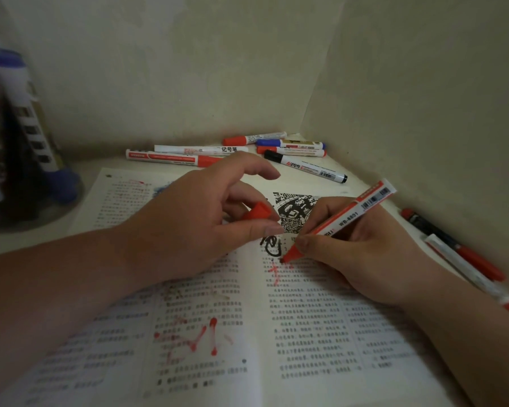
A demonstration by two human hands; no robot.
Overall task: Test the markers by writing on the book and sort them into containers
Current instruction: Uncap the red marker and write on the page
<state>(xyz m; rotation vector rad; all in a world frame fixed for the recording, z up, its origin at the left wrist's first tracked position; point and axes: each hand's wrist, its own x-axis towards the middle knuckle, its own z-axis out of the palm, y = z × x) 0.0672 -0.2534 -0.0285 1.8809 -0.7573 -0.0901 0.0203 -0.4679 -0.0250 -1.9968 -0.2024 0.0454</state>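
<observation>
An open printed book [206, 342] lies in front of me, its pages marked with red and black scribbles. My right hand [362, 251] grips an uncapped red marker [344, 221], whose tip touches the right page beside faint red strokes. My left hand [194, 218] rests on the book and pinches the red cap [257, 211] between thumb and fingers. Several capped markers [247, 149] lie loose at the back of the desk. A clear container [21, 142] at far left holds upright markers.
More markers [465, 259], red and black, lie along the right wall beside the book. Walls close in the desk at the back and on the right, forming a corner. The container stands at the left edge of view.
</observation>
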